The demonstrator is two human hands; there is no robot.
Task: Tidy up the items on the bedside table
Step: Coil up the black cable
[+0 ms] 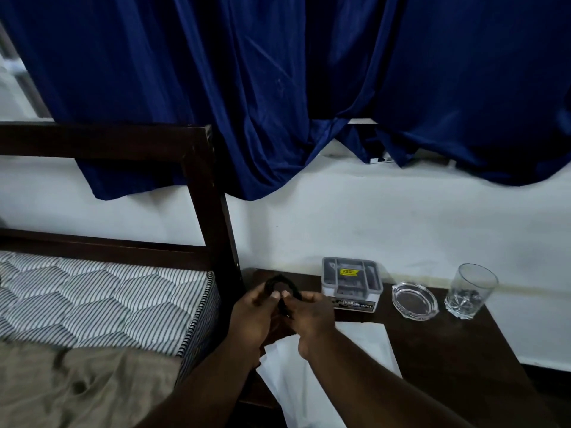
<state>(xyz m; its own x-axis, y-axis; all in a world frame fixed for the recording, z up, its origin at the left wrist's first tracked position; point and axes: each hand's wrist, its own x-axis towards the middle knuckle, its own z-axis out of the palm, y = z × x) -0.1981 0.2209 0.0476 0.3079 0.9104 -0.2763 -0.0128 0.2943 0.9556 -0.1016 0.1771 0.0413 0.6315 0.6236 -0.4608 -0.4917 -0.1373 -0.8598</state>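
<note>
The black loop, a dark ring-shaped thing too blurred to identify, is held up over the left back corner of the desk, close to the bed post. Both hands grasp it. The left hand curls round its left side with the thumb pressed on the front. The right hand pinches the lower right side, its thumb just beside the left one. I cannot tell whether the loop touches the desk.

On the dark wooden desk, a grey box with a yellow label on its lid stands near the wall, just right of the hands. A clear glass ashtray lies to the right of the box. Further right, a cut-glass tumbler stands upright, near the ashtray but apart from it. A white sheet lies on the front of the desk under the right forearm and hangs past the near edge.

Left of the desk is the bed, with a striped mattress and a crumpled brown cloth over its near part. A blue curtain hangs above.
</note>
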